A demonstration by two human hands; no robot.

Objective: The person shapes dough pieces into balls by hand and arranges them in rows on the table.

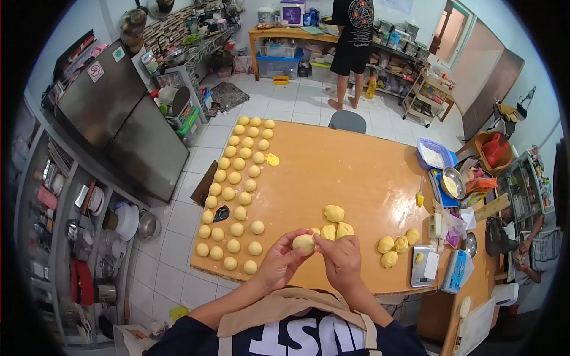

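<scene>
A pale yellow dough ball [303,244] is held up over the table's front edge, between my two hands. My left hand [282,258] has its fingers wrapped round it from the left. My right hand [341,257] is closed, its thumb and forefinger pinched at the ball's right side. Just beyond my hands lie several rougher dough pieces [334,213]. Rows of smooth round dough balls [234,177] cover the left side of the wooden table [332,160]. More rough pieces [389,258] sit to the right, beside a scale [423,267].
A flattened yellow scrap [272,159] and a dark object [221,213] lie near the rows. At the right edge are a blue basket of flour [431,155], a metal bowl [453,182] and a blue packet [456,271]. A person [352,47] stands at the back; another sits far right.
</scene>
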